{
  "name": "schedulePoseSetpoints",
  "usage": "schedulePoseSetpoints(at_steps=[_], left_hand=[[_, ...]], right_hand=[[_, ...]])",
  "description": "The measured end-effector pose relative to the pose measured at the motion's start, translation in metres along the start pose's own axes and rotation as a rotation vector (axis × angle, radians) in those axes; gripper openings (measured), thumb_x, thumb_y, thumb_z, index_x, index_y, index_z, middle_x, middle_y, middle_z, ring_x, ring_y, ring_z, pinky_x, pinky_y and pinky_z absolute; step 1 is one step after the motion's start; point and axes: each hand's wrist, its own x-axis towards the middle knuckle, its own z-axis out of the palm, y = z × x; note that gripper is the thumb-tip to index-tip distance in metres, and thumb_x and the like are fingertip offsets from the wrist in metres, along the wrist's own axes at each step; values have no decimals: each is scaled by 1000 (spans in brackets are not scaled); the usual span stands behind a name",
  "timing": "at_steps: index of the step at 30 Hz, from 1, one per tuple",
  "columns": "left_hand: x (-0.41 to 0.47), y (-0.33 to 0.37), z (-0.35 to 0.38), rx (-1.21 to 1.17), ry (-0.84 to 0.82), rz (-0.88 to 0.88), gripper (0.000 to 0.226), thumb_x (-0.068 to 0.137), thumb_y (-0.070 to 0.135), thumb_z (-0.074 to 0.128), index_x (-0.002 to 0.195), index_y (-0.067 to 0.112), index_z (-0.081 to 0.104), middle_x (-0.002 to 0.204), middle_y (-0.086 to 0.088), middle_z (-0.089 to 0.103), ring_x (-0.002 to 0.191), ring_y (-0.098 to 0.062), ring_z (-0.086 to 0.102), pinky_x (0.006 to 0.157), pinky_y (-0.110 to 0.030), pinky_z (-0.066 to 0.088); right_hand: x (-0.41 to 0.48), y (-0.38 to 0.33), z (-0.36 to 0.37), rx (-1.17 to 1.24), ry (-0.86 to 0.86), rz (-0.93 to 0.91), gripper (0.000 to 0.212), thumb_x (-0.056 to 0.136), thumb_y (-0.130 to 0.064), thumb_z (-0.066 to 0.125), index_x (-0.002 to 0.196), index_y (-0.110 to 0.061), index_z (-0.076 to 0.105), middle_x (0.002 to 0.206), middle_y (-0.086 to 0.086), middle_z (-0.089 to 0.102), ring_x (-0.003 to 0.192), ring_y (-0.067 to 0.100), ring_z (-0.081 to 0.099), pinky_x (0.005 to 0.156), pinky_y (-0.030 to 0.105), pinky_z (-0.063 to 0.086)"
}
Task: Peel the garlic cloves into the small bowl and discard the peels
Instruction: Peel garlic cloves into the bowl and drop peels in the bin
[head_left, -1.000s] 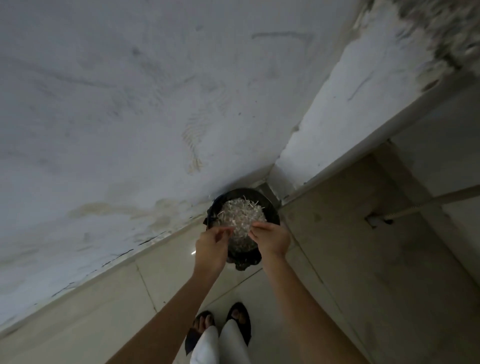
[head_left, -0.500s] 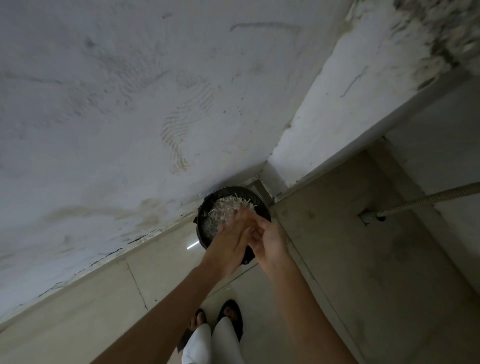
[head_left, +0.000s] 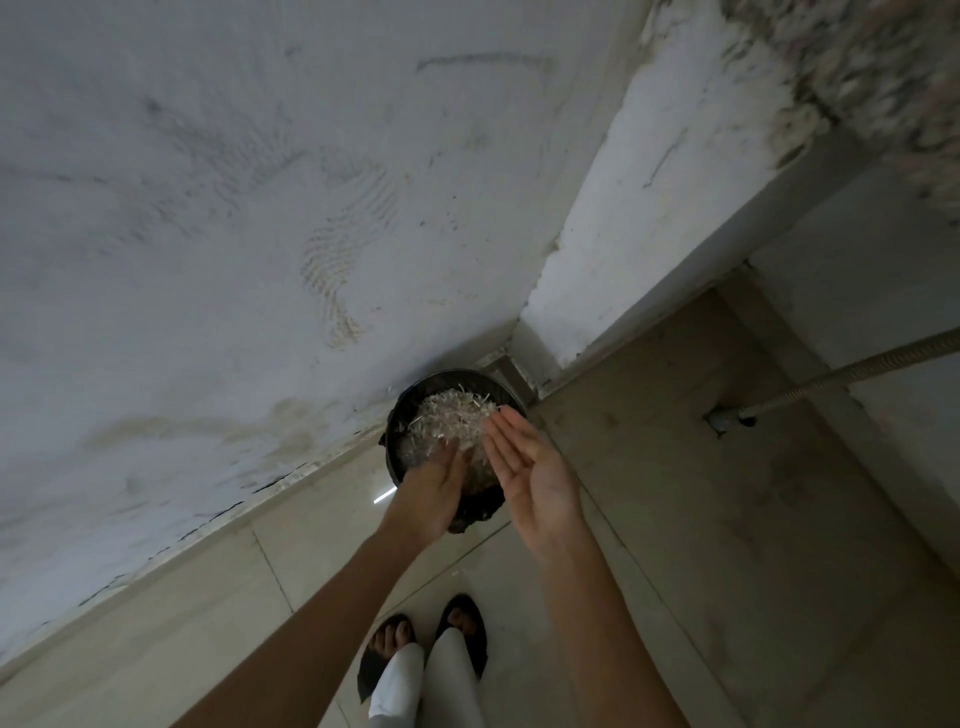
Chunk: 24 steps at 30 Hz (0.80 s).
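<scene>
A black bin (head_left: 415, 387) lined with a dark bag stands on the floor in the wall corner. A heap of pale garlic peels (head_left: 452, 418) fills its top. Above the bin's near rim my left hand (head_left: 431, 491) is held palm down with straight fingers. My right hand (head_left: 530, 470) is beside it, palm turned up and fingers spread, with nothing in it. The two hands are slightly apart. No garlic cloves or small bowl are in view.
A stained white wall (head_left: 234, 208) rises behind the bin, and a wall pillar (head_left: 649, 197) juts out at the right. A ribbed metal hose (head_left: 857, 364) runs from a fitting at the far right. My feet in dark sandals (head_left: 426, 639) stand on beige tiles.
My hands pinched peels over the bin, then rubbed together, and have now parted with both palms open. The view has shifted slightly.
</scene>
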Motion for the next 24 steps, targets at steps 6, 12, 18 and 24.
schedulePoseSetpoints(at_steps=[6, 12, 18, 24], left_hand=[[-67, 86, -37, -509, 72, -177, 33, 102, 35, 44, 113, 17, 69, 114, -4, 70, 105, -15, 66, 85, -20, 51], [-192, 211, -38, -754, -92, -152, 34, 104, 24, 38, 115, 4, 64, 109, -11, 72, 100, -18, 69, 77, -16, 55], [-302, 306, 20, -711, -269, -62, 28, 101, 12, 41, 110, -2, 64, 105, -19, 71, 88, -16, 71, 76, -18, 55], [-421, 388, 142, -478, -584, 148, 27, 100, 8, 42, 105, 0, 67, 97, -15, 74, 89, -19, 70, 77, -20, 52]], right_hand=[[-94, -36, 5, 19, 49, -88, 26, 101, 1, 43, 119, 0, 62, 110, 12, 71, 104, 20, 69, 97, 31, 50], [-249, -97, -15, 108, 124, -317, 26, 101, 2, 44, 115, 1, 65, 111, 15, 72, 104, 21, 71, 82, 22, 58], [-403, -138, -81, 208, 254, -556, 25, 97, 8, 43, 105, 4, 66, 105, 22, 72, 95, 23, 73, 79, 23, 59], [-552, -156, -217, 307, 546, -801, 23, 97, 6, 48, 106, 4, 68, 102, 20, 74, 97, 25, 72, 76, 21, 58]])
